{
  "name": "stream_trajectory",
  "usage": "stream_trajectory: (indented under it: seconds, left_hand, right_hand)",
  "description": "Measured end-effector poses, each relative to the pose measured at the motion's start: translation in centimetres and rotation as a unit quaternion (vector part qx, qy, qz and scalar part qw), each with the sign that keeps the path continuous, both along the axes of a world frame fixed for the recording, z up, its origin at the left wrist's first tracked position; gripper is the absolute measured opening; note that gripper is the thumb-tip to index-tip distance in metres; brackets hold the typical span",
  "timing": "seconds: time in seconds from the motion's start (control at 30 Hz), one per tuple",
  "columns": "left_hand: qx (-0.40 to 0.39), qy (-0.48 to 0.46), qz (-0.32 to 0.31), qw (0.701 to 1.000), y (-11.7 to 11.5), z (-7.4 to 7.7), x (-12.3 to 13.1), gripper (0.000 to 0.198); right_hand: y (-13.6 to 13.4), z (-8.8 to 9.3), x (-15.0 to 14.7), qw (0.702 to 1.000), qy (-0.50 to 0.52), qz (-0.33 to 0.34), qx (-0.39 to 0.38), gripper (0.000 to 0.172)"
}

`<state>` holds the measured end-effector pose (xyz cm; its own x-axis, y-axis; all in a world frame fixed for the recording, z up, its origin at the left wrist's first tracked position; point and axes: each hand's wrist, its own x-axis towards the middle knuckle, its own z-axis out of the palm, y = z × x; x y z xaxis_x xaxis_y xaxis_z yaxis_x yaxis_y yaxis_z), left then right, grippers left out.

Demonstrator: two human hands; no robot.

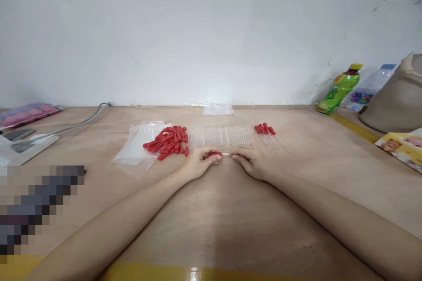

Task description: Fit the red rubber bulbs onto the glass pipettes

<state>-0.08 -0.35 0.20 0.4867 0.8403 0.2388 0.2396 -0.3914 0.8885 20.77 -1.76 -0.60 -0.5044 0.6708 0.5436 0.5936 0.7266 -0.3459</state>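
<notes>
Between finger and thumb, my left hand (201,162) pinches a red rubber dropper bulb (215,154). My right hand (251,162) grips a thin clear glass dropper tube (226,154), whose left end meets the bulb. How far the tube sits inside the bulb is hidden by the fingers. Just beyond my hands lies a row of clear glass tubes (220,136). A heap of loose red bulbs (169,140) is left of that row, partly on clear plastic bags (135,147). To the right rest several droppers with red bulbs fitted (264,128).
At the back right, a green bottle (339,90) and a clear bottle (371,88) lean at the wall beside a beige bin (392,96). A yellow printed packet (400,149) lies in front. A grey cable (81,122) runs along the left, near a pink package (29,114).
</notes>
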Motion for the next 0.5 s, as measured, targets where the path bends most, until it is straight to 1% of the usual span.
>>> stream_trajectory:
  seconds: [0.1, 0.17, 0.37, 0.5]
  left_hand:
    - [-0.001, 0.013, -0.014, 1.0, -0.34, 0.37, 0.06, 0.018]
    - [-0.004, 0.013, -0.02, 1.0, -0.49, 0.52, 0.1, 0.017]
    - [-0.006, 0.013, -0.008, 1.0, -0.71, 0.6, 0.25, 0.02]
    - [0.014, 0.035, 0.011, 0.999, -0.62, 0.46, 0.22, 0.022]
  right_hand:
    - [0.37, -0.09, 0.21, 0.999, -0.025, 0.02, 0.012, 0.026]
    - [0.57, -0.15, 0.39, 0.998, -0.055, 0.019, 0.036, 0.026]
    - [0.51, 0.03, 0.47, 0.981, -0.138, -0.021, 0.132, 0.031]
    - [0.19, -0.09, 0.1, 0.976, -0.156, -0.036, 0.149, 0.032]
